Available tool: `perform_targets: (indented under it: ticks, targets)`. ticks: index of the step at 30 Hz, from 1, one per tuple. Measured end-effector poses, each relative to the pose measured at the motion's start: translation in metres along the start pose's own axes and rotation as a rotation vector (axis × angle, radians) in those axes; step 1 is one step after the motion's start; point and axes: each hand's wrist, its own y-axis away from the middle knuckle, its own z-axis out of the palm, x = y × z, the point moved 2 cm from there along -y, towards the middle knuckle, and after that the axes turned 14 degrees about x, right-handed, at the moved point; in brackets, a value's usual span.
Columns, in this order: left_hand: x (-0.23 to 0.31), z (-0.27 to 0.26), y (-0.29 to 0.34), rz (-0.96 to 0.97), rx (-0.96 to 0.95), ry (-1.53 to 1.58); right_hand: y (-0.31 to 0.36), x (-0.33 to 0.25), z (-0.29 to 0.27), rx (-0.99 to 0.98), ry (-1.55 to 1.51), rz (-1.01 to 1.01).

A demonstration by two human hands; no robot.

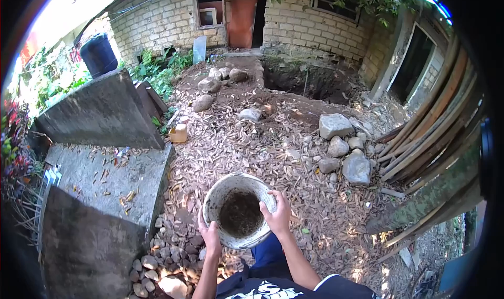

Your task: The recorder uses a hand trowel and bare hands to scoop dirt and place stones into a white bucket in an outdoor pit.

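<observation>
A white, dirt-smeared bucket [212, 196] is held up in front of my body, its mouth facing me. Dark soil residue coats its inner bottom, and I cannot tell how deep it lies. My left hand [211, 237] grips the bucket's lower left side, thumb near the rim. On the right side my right hand [279, 215] clasps it, with the thumb over the rim and the fingers partly hidden behind the wall. Below the bucket, part of my dark blue trousers shows above the leaf-covered ground [241, 147].
Large rocks [336, 127] lie to the right, near leaning bamboo poles [436, 115]. A dug pit [310, 81] opens before the block house [315, 28]. Smaller stones [168, 257] are heaped at lower left beside a concrete slab [113, 178]. A cut yellow container [179, 134] sits near its corner.
</observation>
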Motion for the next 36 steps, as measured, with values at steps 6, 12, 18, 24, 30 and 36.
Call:
perform_targets:
  ticks: [6, 12, 18, 24, 30, 36]
  targets:
    - [-0.037, 0.107, -0.136, -0.006, 0.022, -0.037, -0.123, 0.058, 0.107, 0.094, -0.024, 0.000]
    - [-0.023, 0.216, -0.260, -0.022, 0.041, -0.053, -0.247, 0.116, 0.221, 0.020, -0.115, 0.142]
    - [-0.027, 0.283, -0.381, 0.004, 0.111, 0.155, -0.372, 0.102, 0.335, -0.102, -0.223, 0.127]
    - [-0.020, 0.354, -0.506, -0.006, 0.125, 0.026, -0.467, 0.085, 0.445, -0.019, -0.112, -0.096]
    - [-0.032, 0.440, -0.652, -0.060, 0.046, 0.114, -0.562, 0.129, 0.550, -0.015, -0.123, -0.048]
    - [-0.013, 0.555, -0.776, -0.053, -0.002, 0.083, -0.664, 0.179, 0.608, 0.096, -0.042, 0.036]
